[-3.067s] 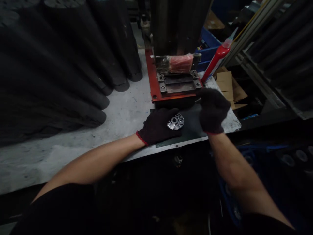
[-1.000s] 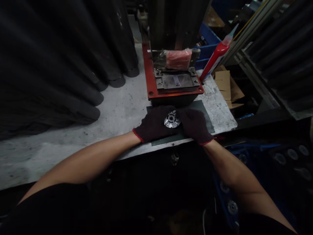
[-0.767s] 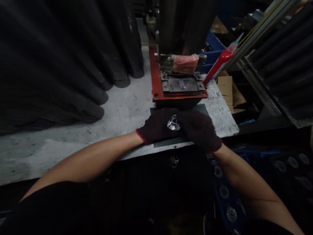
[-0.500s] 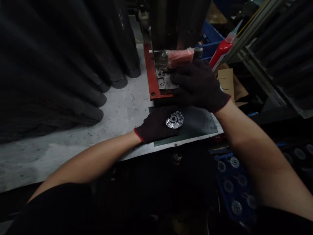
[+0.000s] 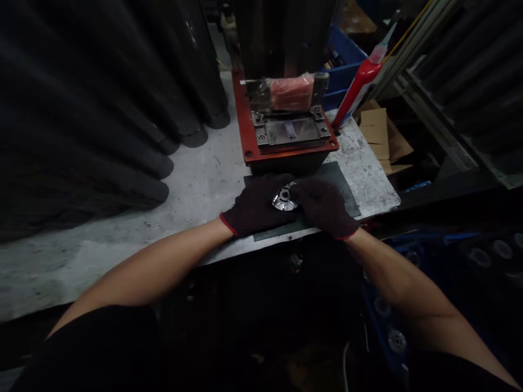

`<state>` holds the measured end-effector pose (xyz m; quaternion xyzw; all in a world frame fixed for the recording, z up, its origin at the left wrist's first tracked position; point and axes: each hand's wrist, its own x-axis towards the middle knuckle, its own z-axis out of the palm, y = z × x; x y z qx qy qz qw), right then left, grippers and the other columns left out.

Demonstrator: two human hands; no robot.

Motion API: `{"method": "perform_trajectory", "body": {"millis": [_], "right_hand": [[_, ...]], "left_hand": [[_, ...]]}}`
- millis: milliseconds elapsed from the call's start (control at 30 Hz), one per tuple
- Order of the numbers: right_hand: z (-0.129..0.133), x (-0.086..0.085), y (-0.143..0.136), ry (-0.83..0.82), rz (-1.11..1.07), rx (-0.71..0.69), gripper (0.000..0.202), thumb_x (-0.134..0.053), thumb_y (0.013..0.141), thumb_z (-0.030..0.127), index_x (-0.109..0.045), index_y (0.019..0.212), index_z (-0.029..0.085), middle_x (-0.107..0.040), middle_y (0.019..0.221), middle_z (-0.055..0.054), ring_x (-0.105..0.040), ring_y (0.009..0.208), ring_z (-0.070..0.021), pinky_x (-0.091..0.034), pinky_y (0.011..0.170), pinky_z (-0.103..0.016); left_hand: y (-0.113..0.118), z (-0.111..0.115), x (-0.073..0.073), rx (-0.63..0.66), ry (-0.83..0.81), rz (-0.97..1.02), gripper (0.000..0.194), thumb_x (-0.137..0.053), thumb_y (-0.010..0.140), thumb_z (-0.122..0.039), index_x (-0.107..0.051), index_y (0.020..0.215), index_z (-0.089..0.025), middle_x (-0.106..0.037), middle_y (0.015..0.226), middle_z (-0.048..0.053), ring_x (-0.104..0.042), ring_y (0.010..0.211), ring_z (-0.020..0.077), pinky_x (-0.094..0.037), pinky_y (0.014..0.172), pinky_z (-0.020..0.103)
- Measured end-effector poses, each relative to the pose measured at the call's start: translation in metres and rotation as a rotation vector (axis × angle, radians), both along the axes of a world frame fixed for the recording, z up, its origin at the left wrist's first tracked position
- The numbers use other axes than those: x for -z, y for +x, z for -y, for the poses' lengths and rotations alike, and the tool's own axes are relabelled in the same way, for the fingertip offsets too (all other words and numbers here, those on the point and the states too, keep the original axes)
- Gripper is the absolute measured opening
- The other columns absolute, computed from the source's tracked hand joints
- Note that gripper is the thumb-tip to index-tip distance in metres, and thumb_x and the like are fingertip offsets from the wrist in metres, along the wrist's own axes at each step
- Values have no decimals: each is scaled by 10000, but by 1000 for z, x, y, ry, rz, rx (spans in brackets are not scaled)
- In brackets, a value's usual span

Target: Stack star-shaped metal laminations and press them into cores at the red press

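Both hands wear dark gloves with red cuffs. My left hand (image 5: 263, 204) is closed round the left side of a shiny, pointed oval metal part (image 5: 285, 197) with a ring at its centre. My right hand (image 5: 324, 204) has its fingers pressed together at the right edge of that part, partly covering it. The two hands meet over a dark green mat (image 5: 341, 185). Just behind them stands a press fixture with a red base plate (image 5: 245, 136) and a metal block (image 5: 292, 130) on it, where a small pale strip lies.
A pink pad (image 5: 292, 92) in clear wrap sits behind the block. To its right stand a red bottle (image 5: 359, 87) and a blue bin (image 5: 347, 68). Dark cylinders (image 5: 155, 169) line the left. A blue tray (image 5: 378, 321) with round parts is lower right.
My right hand has moved down and toward me from the fixture to the metal part, uncovering the block. My left hand still holds the part, and the view has shifted slightly.
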<state>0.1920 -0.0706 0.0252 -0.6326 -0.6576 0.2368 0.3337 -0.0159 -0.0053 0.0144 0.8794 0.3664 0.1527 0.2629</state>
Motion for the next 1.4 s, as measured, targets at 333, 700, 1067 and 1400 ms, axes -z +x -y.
{"method": "perform_trajectory", "body": {"millis": [333,700,1067,1400], "right_hand": [[-2,3,3,26,139,-49,389,-575,1160,414,-923,1083,256,-904,1131,-86,-826,1135,-296,-632,1085,-436],[-43,-59,30,453,596,-274,567,-691,1117,481,-697,1639,260,-707,1629,-134,-625,1490,-391,-461,1305,-600],[-13,-23,14,417,-43,262,500,-446,1189,531,-852,1086,257,-772,870,-54,-752,847,-242,-655,847,-432],[13,7,20,108,-193,221,340,-583,1100,413,-883,1107,253,-881,1199,-81,-805,1110,-246,-655,1017,-402]], "left_hand": [[0,2,-5,-10,-1,21,802,-966,914,-522,-699,1623,-262,-728,1591,116,-701,1471,393,-559,1294,528],[-8,1,5,36,-55,201,848,-976,904,-453,-641,1660,-265,-680,1666,93,-661,1522,360,-550,1322,546],[-6,4,-1,-63,-61,58,1030,-1127,724,-549,-701,1627,-296,-689,1647,103,-655,1512,404,-564,1288,555],[-6,-2,5,-43,0,20,909,-1034,803,-524,-695,1612,-289,-736,1575,107,-704,1437,387,-574,1270,540]]}}
